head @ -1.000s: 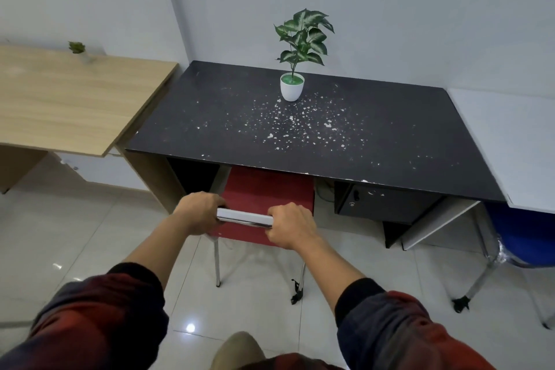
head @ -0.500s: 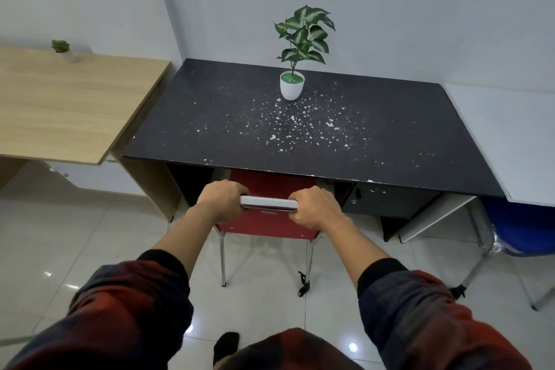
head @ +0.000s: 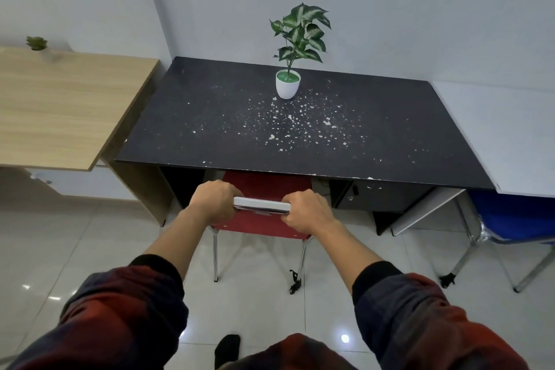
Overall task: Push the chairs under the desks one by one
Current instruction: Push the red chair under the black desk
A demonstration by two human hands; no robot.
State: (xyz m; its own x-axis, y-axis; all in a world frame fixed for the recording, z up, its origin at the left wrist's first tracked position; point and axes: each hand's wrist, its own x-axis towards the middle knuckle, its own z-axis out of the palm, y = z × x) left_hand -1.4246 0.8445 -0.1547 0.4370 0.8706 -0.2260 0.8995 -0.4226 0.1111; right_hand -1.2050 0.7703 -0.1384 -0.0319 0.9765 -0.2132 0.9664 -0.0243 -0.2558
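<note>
A red chair with chrome legs stands at the black desk, its seat partly under the desk's front edge. My left hand and my right hand both grip the pale top rail of the chair's back, one at each end. The front of the seat is hidden beneath the desk top. A blue chair stands at the right, partly under a white desk.
A potted plant stands on the black desk among white flecks. A wooden desk with a small plant is on the left. A black drawer unit sits under the black desk, right of the red chair. The floor is glossy tile.
The red chair has slid forward, further under the black desk, with both hands staying on its back rail. My view has moved closer to the desk.
</note>
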